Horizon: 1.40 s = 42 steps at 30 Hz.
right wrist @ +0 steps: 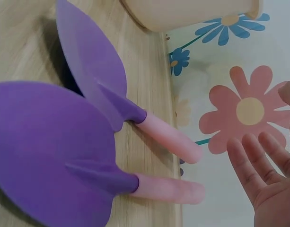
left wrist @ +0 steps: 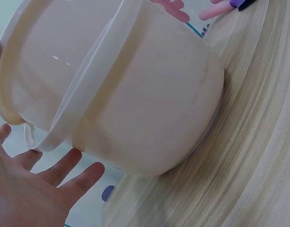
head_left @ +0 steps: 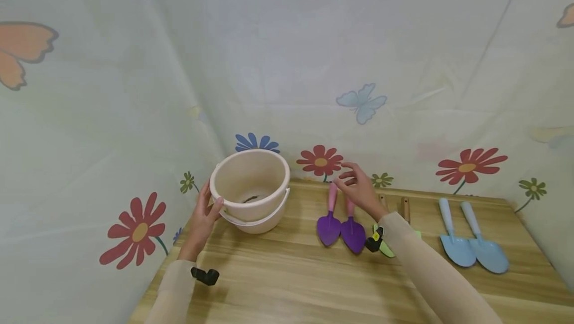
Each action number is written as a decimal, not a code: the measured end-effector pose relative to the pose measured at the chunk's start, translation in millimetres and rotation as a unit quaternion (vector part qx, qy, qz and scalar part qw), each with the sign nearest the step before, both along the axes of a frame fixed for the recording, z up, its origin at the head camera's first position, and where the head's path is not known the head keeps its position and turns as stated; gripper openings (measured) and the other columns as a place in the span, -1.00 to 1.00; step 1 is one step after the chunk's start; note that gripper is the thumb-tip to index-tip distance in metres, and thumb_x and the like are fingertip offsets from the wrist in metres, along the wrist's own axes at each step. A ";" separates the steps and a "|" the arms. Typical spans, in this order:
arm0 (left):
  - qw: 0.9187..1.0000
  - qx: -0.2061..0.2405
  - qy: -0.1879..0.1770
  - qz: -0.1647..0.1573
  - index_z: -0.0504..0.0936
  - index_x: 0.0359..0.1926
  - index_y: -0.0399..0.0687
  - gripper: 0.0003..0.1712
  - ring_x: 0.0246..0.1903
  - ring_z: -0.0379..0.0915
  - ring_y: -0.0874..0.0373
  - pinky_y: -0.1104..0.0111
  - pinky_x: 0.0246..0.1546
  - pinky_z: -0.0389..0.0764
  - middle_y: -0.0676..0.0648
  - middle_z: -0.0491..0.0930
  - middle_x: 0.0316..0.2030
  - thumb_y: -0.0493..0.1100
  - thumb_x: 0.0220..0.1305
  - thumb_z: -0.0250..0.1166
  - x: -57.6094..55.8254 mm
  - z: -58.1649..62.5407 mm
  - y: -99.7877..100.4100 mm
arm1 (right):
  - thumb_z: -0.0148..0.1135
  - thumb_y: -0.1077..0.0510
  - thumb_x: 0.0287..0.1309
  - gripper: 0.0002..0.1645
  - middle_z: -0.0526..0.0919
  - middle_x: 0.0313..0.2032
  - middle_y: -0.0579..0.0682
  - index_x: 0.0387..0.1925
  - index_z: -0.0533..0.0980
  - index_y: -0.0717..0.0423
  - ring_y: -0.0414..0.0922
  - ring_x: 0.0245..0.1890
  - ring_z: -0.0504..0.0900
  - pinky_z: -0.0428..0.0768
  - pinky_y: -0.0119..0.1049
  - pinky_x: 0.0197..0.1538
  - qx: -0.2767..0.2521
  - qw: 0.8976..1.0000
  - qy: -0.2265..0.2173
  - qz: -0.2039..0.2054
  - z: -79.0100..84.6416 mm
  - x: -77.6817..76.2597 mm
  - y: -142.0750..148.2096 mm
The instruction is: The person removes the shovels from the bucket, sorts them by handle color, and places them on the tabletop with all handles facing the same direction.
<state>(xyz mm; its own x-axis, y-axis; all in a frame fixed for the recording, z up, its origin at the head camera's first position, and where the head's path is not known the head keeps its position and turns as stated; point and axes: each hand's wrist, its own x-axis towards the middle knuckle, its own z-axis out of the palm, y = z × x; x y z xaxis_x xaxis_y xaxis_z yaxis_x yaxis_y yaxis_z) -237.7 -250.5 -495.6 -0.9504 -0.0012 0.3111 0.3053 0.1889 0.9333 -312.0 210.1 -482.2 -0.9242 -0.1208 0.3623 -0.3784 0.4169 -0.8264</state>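
A cream bucket (head_left: 264,219) with a white carrying handle stands at the left of the wooden table, a small dark mark on its inside bottom. My left hand (head_left: 205,219) lies against its left side, thumb near the rim; in the left wrist view its fingers (left wrist: 83,182) are spread and fairly straight along the outside. Over two purple trowels with pink handles, the left one (head_left: 329,229) and the right one (head_left: 354,236), hovers my right hand (head_left: 358,187), fingers loosely bent. The right wrist view shows both pink handles (right wrist: 169,189) apart from that hand.
Green trowels (head_left: 386,249) with wooden handles (head_left: 405,209) are partly hidden by my right forearm. Further right lie two light blue trowels (head_left: 458,250). A pale curtain (head_left: 287,55) printed with flowers and butterflies hangs behind and beside the table (head_left: 287,284).
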 end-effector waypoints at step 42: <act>0.989 -0.116 0.063 0.062 -0.16 0.63 0.51 0.02 0.53 -0.01 -0.20 -0.28 0.42 0.12 0.06 -0.11 0.63 -0.10 0.44 0.30 18.7 33.0 6.1 | 0.38 0.06 0.34 -0.10 0.55 0.24 0.20 0.58 0.15 -0.24 0.29 0.12 0.60 0.58 0.28 0.12 0.049 0.997 0.037 0.041 15.6 49.1 66.3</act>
<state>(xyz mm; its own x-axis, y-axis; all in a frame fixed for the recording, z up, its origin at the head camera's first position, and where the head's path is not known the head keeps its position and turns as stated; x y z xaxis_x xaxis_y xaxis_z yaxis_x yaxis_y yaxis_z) -219.0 -244.4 -462.6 -0.9011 -0.0307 0.4324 0.3769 0.4372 0.8166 -262.9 276.4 -466.6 -0.8811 -0.2332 0.4114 -0.4727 0.4589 -0.7523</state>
